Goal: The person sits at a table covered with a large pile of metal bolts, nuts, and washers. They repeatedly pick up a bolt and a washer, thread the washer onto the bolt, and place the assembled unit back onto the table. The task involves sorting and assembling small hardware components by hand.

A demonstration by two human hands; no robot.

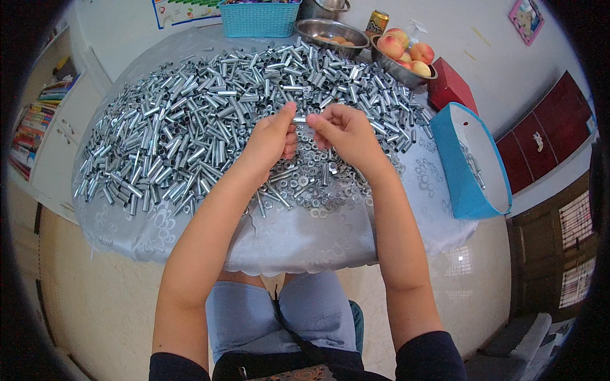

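Observation:
My left hand and my right hand meet over the pile, each closed on one end of a short shiny metal sleeve. Its ends are hidden by my fingers. All around and beyond them spreads a large heap of silvery metal sleeves across the table. Closer to me, below my hands, lies a smaller heap of washers and nuts. A few long bolts lie at the left edge of that heap.
On the right stands a blue fabric bin with some bolts inside. Behind it are a dark red box, a steel bowl of peaches, a can, a steel basin and a turquoise basket. A pale tablecloth covers the table.

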